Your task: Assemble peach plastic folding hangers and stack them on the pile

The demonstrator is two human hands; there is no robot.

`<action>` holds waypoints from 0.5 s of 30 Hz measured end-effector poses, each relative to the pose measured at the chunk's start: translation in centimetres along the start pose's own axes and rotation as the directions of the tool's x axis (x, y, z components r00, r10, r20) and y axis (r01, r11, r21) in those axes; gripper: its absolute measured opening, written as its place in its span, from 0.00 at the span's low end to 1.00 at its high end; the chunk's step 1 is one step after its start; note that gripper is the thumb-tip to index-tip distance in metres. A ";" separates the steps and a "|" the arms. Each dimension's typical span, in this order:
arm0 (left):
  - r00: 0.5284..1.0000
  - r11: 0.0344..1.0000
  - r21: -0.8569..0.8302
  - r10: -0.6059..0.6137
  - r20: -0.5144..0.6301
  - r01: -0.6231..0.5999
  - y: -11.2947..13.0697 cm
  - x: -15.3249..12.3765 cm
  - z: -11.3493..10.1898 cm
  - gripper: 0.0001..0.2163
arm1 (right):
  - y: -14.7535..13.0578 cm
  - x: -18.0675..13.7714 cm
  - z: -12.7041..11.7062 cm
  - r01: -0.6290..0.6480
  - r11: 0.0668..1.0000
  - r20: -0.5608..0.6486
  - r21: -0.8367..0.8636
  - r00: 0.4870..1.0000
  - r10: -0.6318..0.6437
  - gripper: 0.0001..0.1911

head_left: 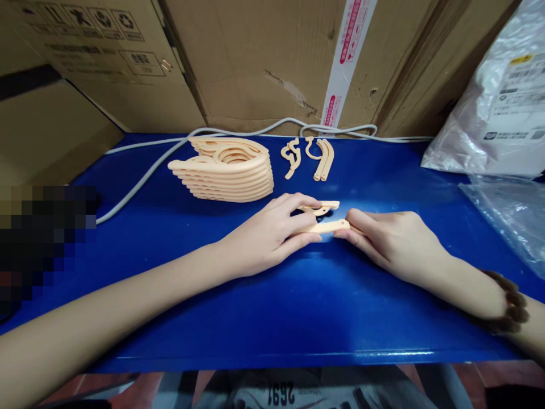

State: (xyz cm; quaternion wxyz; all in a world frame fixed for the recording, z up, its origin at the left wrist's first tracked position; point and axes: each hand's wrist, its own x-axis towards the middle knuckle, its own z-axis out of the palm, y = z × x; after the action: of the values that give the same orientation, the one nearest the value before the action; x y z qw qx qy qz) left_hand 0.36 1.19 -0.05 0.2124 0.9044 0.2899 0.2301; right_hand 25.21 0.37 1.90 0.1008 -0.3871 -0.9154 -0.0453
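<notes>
Cream plastic pieces of a folding clothes hanger (327, 226) are between my two hands, just above the blue table. My left hand (276, 227) is closed around the left part of them, with the fingers over the top and the thumb below. My right hand (395, 238) pinches a slim cream hanger arm (356, 229) at the right end, mostly covered by my fingers. A small hole shows near the end of the piece in my left hand. Behind my left hand is a neat stack of folded hangers (230, 179).
Loose hanger parts, a hook piece (292, 159) and curved arms (325, 161), lie at the back of the blue table (255, 318). A white cable (145, 190) runs along the rear. Cardboard boxes (264, 57) stand behind, and a plastic-wrapped package (489, 113) sits at right.
</notes>
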 end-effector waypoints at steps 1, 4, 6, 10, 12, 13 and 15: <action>1.000 1.000 0.001 0.002 -0.003 -0.002 0.0 0.0 0.0 0.12 | 0.0 0.0 0.0 0.000 1.000 -0.006 -0.014 1.000 0.000 0.25; 1.000 1.000 0.007 0.000 -0.012 0.000 0.0 0.1 0.1 0.11 | 0.0 0.0 -0.2 -0.037 0.999 0.030 0.032 0.999 0.036 0.24; 1.000 1.000 0.017 -0.007 -0.015 0.007 0.0 0.1 0.1 0.12 | -0.1 0.1 -0.3 -0.083 0.990 0.077 0.114 0.994 0.075 0.23; 0.999 1.000 0.027 -0.011 -0.032 0.012 -0.1 0.0 0.2 0.12 | -0.4 0.3 -0.4 -0.193 0.945 0.133 0.264 0.978 0.162 0.20; 0.999 1.000 0.025 -0.011 -0.042 0.012 -0.1 0.0 0.2 0.11 | -0.6 0.4 -0.4 -0.241 0.918 0.143 0.316 0.968 0.205 0.20; 0.999 1.000 0.023 -0.010 -0.046 0.011 -0.1 0.0 0.2 0.11 | -0.6 0.4 -0.4 -0.261 0.902 0.152 0.344 0.963 0.221 0.21; 0.999 1.000 0.018 -0.004 -0.052 0.005 -0.1 0.0 0.2 0.10 | -0.7 0.4 -0.5 -0.293 0.867 0.175 0.403 0.955 0.241 0.22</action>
State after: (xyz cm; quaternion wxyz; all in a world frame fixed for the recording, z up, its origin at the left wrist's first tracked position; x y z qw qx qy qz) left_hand 0.39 1.19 -0.24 0.1971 0.8993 0.2995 0.2503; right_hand 24.47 0.10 2.47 0.1330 -0.4808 -0.8451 0.1922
